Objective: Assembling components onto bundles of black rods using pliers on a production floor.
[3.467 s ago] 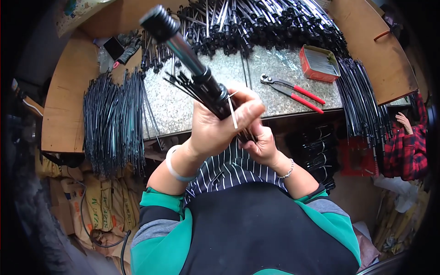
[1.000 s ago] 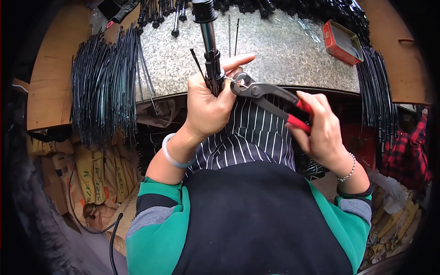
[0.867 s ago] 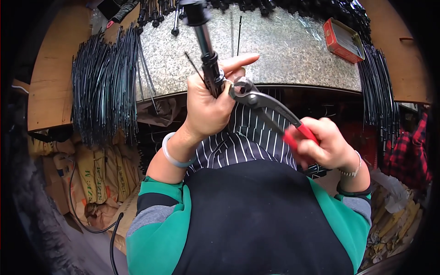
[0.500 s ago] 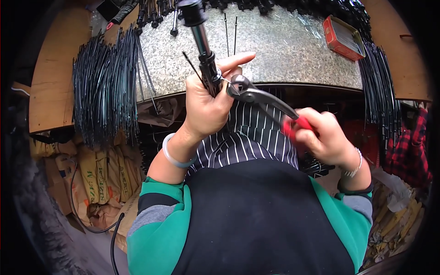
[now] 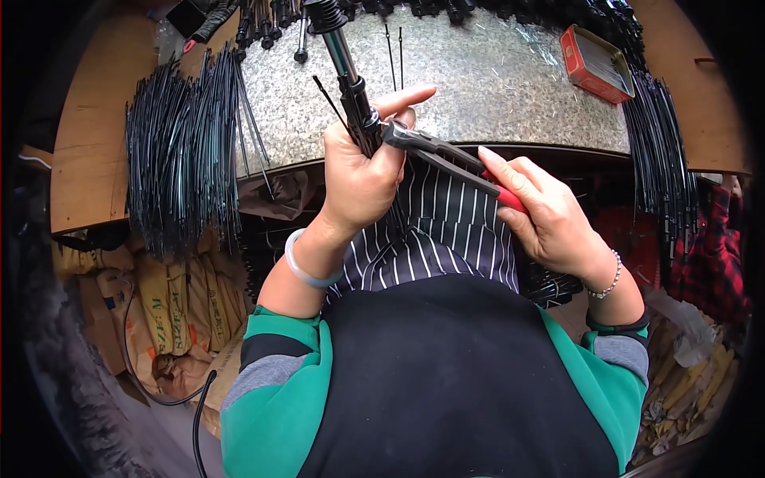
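My left hand (image 5: 356, 185) is wrapped round what looks like an umbrella frame (image 5: 342, 56), its dark metal shaft tilted up and away over the bench edge. The index finger of that hand points out to the right. My right hand (image 5: 555, 217) grips a pair of pincers (image 5: 456, 166) with dark jaws and red handles. Their jaws meet the frame beside my left thumb, close to a black collar on the shaft. Thin black ribs (image 5: 329, 97) stick out past my left fist. Exactly what the jaws bite on is too small to see.
Bundles of thin black ribs hang over the bench edge at left (image 5: 179, 151) and right (image 5: 661, 151). A red open box (image 5: 580, 68) of thin pins stands on the speckled bench top (image 5: 494, 95). More frame parts (image 5: 267, 24) line the far edge.
The pincers' handles have come together, and their head has turned and shifted slightly left. My right hand has rolled over with them. The frame and my left hand have shifted slightly left.
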The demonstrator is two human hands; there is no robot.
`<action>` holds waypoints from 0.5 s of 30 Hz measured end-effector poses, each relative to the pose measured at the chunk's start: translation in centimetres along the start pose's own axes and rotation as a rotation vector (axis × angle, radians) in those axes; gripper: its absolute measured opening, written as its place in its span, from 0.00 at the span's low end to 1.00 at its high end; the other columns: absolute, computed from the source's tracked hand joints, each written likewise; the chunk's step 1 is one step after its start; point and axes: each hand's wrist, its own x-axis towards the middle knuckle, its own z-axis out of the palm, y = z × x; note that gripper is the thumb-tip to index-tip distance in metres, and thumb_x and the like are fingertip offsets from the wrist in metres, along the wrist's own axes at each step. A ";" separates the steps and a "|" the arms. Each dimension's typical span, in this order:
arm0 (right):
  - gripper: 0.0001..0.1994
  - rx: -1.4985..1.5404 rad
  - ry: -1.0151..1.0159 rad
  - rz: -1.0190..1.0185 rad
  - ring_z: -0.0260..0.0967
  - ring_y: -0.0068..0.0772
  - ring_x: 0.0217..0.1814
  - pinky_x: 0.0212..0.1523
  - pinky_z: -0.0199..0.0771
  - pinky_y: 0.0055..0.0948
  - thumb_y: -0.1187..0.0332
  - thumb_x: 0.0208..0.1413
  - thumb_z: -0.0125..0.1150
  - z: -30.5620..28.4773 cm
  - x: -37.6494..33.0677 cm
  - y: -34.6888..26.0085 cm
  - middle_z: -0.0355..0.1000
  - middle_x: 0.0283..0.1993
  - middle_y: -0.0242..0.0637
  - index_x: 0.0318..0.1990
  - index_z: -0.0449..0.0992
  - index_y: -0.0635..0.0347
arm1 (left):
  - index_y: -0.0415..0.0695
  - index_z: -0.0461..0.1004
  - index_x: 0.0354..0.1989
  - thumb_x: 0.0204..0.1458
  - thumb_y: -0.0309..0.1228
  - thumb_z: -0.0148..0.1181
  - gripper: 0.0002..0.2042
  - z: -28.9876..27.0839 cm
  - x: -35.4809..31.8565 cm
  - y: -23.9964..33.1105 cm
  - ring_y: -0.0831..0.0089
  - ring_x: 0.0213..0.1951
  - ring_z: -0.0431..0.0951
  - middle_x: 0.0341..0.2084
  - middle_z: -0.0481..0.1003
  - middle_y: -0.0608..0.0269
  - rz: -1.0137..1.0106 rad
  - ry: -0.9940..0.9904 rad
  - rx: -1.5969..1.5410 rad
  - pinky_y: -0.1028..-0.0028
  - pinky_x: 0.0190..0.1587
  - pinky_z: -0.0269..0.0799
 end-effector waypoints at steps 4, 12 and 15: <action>0.31 -0.218 0.121 -0.075 0.65 0.42 0.35 0.38 0.68 0.33 0.75 0.44 0.59 -0.3 0.0 0.1 0.64 0.38 0.46 0.59 0.59 0.61 | 0.28 0.65 0.49 0.54 0.21 0.46 0.15 0.3 -0.1 0.1 0.92 0.11 0.57 0.16 0.61 0.74 0.017 -0.005 -0.034 0.88 0.12 0.51; 0.28 -0.213 0.103 -0.045 0.67 0.44 0.32 0.34 0.70 0.32 0.72 0.45 0.59 -0.3 -0.4 0.3 0.65 0.37 0.46 0.57 0.61 0.64 | 0.30 0.67 0.48 0.53 0.21 0.47 0.14 0.7 -0.1 0.4 0.92 0.12 0.57 0.16 0.61 0.75 0.002 -0.006 -0.022 0.88 0.14 0.51; 0.21 -0.060 0.102 -0.115 0.68 0.41 0.29 0.31 0.70 0.30 0.70 0.49 0.56 0.4 -0.8 1.4 0.67 0.33 0.45 0.52 0.64 0.67 | 0.34 0.72 0.46 0.52 0.22 0.49 0.13 0.6 -0.1 0.4 0.92 0.16 0.59 0.17 0.64 0.77 -0.020 0.019 -0.071 0.88 0.18 0.51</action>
